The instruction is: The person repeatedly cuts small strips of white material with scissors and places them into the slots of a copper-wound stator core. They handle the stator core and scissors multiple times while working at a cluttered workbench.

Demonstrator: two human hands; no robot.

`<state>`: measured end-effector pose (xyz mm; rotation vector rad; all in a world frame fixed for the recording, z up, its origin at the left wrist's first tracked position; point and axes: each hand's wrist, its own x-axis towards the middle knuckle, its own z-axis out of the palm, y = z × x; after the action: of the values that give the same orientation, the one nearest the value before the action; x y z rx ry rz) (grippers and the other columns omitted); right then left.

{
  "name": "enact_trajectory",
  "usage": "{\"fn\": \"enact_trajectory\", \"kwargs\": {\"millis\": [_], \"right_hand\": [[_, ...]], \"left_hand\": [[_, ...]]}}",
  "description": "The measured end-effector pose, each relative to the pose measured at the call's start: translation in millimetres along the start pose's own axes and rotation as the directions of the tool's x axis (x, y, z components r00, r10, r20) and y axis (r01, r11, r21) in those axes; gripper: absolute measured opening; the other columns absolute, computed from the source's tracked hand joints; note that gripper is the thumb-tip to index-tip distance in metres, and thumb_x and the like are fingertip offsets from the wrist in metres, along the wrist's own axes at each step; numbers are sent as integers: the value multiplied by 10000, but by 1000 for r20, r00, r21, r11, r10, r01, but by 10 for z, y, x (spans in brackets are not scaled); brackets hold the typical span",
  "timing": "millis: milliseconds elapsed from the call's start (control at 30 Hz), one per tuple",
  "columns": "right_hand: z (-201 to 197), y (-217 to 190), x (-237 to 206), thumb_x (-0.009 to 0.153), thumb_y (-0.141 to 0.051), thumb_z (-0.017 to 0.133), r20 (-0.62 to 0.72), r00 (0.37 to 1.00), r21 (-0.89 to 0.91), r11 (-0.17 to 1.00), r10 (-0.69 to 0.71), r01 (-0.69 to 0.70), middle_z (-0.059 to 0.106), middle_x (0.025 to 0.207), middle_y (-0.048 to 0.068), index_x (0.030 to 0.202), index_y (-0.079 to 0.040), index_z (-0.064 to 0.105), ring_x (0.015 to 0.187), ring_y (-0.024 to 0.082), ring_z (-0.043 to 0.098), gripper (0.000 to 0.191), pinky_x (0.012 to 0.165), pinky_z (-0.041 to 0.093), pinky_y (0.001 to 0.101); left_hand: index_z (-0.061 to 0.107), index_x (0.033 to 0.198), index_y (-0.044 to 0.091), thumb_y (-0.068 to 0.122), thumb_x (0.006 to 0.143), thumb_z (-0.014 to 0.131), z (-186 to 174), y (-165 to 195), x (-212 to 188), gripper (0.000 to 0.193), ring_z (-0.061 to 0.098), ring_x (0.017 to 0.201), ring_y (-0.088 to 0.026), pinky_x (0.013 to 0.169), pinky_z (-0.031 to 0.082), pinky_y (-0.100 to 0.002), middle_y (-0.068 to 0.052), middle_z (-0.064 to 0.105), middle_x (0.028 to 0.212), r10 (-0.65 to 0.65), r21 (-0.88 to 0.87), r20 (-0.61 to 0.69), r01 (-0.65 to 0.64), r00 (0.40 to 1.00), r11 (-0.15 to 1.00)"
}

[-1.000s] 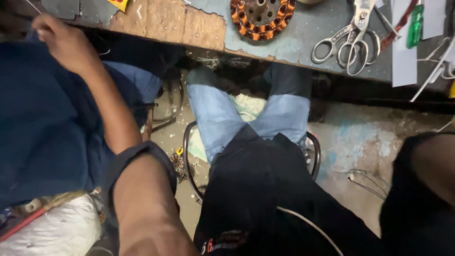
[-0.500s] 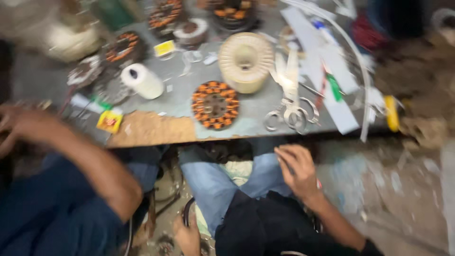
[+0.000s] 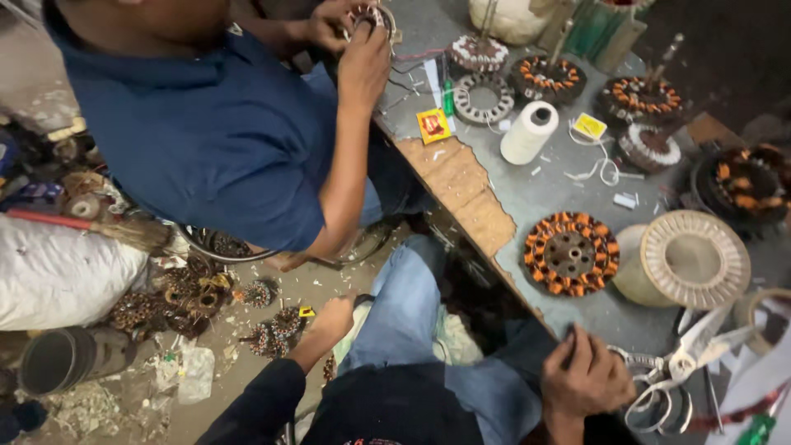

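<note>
since half a second ago my right hand [image 3: 583,379] is moving off my thigh and is now gripping the worktop [image 3: 527,198] edge, fingers curled and pressed together, just beside the scissors [image 3: 680,367]. my left hand [image 3: 334,317] is reaching down by my knee toward the floor [image 3: 272,354], near the coil scraps [image 3: 276,330]; i cannot tell whether it is spread or closed. nearest my right hand, the copper-wound stator [image 3: 571,253] is lying flat on the worktop next to a pale wire spool [image 3: 688,259]. i judge it heavy, stiff, with delicate windings, so i am favouring the bare steel centre for holding. a co-worker in a blue shirt [image 3: 214,132] is working another stator at the far end.
</note>
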<state>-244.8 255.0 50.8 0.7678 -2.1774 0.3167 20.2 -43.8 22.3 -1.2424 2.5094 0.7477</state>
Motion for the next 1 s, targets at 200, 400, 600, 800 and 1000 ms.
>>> {"fn": "enact_trajectory", "kwargs": {"millis": [200, 400, 600, 800, 1000], "right_hand": [[316, 53, -136, 1015, -219, 705, -94, 995, -39, 999, -19, 16, 726, 1064, -38, 1011, -234, 788, 983, 253, 666, 85, 848, 493, 425], [461, 53, -11, 966, -204, 697, -144, 989, 58, 997, -44, 53, 704, 1007, 29, 960, -199, 771, 853, 288, 629, 74, 725, 516, 425], [406, 40, 101, 929, -164, 711, -134, 982, 106, 983, -135, 150, 704, 1032, 54, 959, -194, 770, 832, 297, 625, 72, 706, 515, 419], [318, -90, 147, 969, -183, 719, -51, 991, 59, 991, -121, 124, 712, 1096, 18, 994, -201, 765, 986, 287, 668, 55, 817, 538, 421], [175, -70, 122, 967, -196, 695, -40, 991, 72, 989, -127, 129, 714, 1128, 30, 1060, -199, 760, 1028, 295, 671, 113, 870, 526, 438]], "left_hand": [[578, 1198, 59, 65, 927, 500, 92, 3, 136, 282, 711, 917, -444, 822, 554, -560, -257, 716, 938, -36, 99, 45, 32, 998, 995], [536, 1256, 77, 73, 917, 517, 101, -1, 315, 340, 729, 873, -420, 781, 573, -547, -238, 723, 954, -85, 163, 83, 71, 993, 984], [548, 1190, 44, 98, 886, 546, 209, -74, 329, 309, 737, 776, -409, 667, 595, -518, -230, 690, 1036, 38, 194, -28, -32, 999, 980], [566, 1208, 31, 122, 930, 518, 172, -164, 329, 297, 742, 825, -390, 733, 594, -509, -199, 713, 979, 36, 214, -11, -33, 999, 976], [583, 1143, 31, 93, 862, 545, 115, -160, 140, 290, 732, 855, -403, 739, 590, -506, -220, 683, 1032, 86, 154, -47, -78, 995, 985]]}}
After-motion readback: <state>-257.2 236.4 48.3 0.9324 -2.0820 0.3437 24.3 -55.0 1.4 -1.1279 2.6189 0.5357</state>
